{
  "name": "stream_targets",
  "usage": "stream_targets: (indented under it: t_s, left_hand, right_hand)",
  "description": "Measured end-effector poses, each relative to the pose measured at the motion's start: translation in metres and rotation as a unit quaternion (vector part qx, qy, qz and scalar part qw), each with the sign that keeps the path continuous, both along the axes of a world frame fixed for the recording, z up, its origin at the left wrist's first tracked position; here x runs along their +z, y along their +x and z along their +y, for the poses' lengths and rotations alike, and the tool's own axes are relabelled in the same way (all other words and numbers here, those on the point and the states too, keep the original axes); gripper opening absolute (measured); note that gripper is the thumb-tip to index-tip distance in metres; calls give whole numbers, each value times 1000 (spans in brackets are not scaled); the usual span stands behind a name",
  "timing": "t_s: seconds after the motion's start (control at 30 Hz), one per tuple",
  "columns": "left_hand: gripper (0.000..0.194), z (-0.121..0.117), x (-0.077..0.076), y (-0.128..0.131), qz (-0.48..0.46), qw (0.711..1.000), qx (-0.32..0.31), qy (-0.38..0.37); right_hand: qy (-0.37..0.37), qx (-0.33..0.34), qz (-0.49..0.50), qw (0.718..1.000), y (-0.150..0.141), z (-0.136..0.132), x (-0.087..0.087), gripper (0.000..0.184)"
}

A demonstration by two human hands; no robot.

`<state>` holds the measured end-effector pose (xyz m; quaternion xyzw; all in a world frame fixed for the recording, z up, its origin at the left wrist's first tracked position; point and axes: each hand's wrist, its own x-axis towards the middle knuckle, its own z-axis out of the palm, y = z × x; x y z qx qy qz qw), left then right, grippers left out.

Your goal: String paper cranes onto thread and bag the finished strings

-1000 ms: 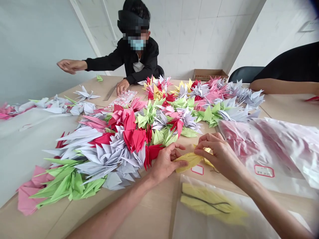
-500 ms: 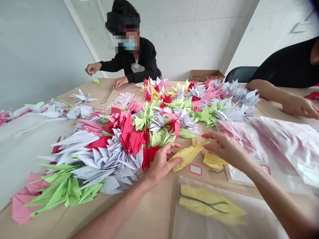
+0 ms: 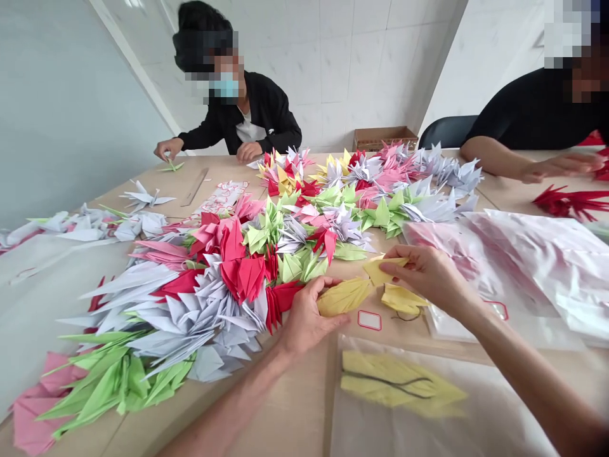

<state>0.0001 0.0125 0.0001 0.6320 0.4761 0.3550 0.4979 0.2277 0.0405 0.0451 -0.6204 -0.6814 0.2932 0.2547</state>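
My left hand (image 3: 309, 320) is closed around a bundle of folded yellow paper (image 3: 343, 297), its layers pressed together just above the table. My right hand (image 3: 423, 274) pinches a smaller yellow folded paper (image 3: 378, 271) between thumb and fingers, at the bundle's far tip. Whether the two pieces are joined I cannot tell. Under my right hand another yellow folded paper (image 3: 402, 299) lies on the table beside a thin dark string. A white label with a red border (image 3: 370, 320) lies below the bundle.
A clear bag (image 3: 356, 431) with yellow paper and string lies in front. Heaped origami cranes (image 3: 242, 273) fill the left and middle. Plastic bags (image 3: 528, 266) with pink contents lie right. A masked person (image 3: 266, 114) and another person (image 3: 518, 114) sit across the table (image 3: 285, 406).
My right hand has closed on a yellow piece at the bundle's tip. My left hand has a fuller grip on the bundle. The view has shifted slightly.
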Motion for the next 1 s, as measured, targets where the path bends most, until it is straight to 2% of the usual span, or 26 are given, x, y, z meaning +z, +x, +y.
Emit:
stream_targets:
  t_s: [0.23, 0.43, 0.53, 0.67, 1.0]
  left_hand:
    - [52, 3, -2, -3, -32, 999, -4, -24]
    - [54, 3, -3, -2, -43, 999, 9, -27]
    - [53, 3, 0, -2, -40, 999, 7, -27]
    - [53, 2, 4, -4, -44, 999, 1, -29]
    - [51, 1, 2, -2, -29, 999, 10, -34]
  right_hand:
    - [0, -22, 64, 998, 5, 1, 1, 25]
    - [-13, 0, 100, 995, 6, -2, 8, 23]
    - [-36, 9, 97, 995, 6, -2, 10, 19]
    - [-28, -3, 74, 997, 8, -2, 9, 16]
    - [-12, -11, 83, 996, 6, -3, 9, 21]
